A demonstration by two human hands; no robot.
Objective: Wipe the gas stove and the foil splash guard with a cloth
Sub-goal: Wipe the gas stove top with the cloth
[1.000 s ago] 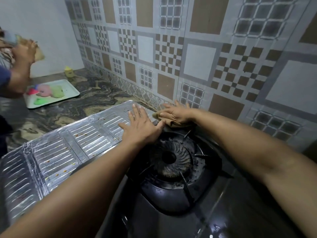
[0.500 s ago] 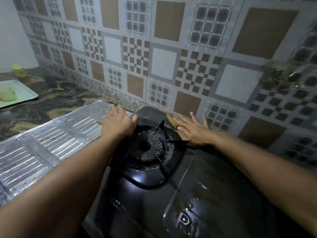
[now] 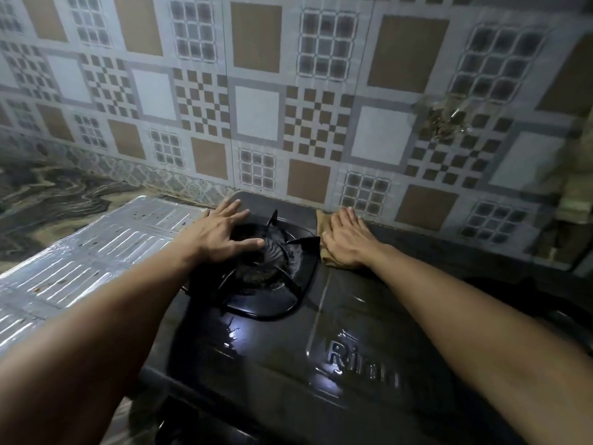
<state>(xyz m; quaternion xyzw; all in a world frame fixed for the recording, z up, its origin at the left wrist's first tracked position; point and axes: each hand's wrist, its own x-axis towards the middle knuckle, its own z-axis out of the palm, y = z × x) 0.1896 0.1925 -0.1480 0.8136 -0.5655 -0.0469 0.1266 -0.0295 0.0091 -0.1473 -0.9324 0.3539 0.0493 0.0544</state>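
A black gas stove (image 3: 337, 358) fills the lower middle, its burner and pan support (image 3: 272, 261) towards the back left. My left hand (image 3: 221, 234) lies flat with spread fingers on the burner's left rim. My right hand (image 3: 346, 239) presses flat on a brown cloth (image 3: 324, 226) on the stove top just right of the burner, close to the wall. The foil splash guard (image 3: 96, 248) lies flat on the counter to the left of the stove, with small brown spots on it.
A patterned tiled wall (image 3: 288, 107) rises right behind the stove, with a dirty patch (image 3: 444, 118) at the upper right. The marbled counter (image 3: 57, 194) runs off to the left behind the foil.
My right hand has slid the cloth rightward along the stove's back edge, from behind the burner to its right side. My left hand shifted from the foil's edge onto the burner rim. The view swung right.
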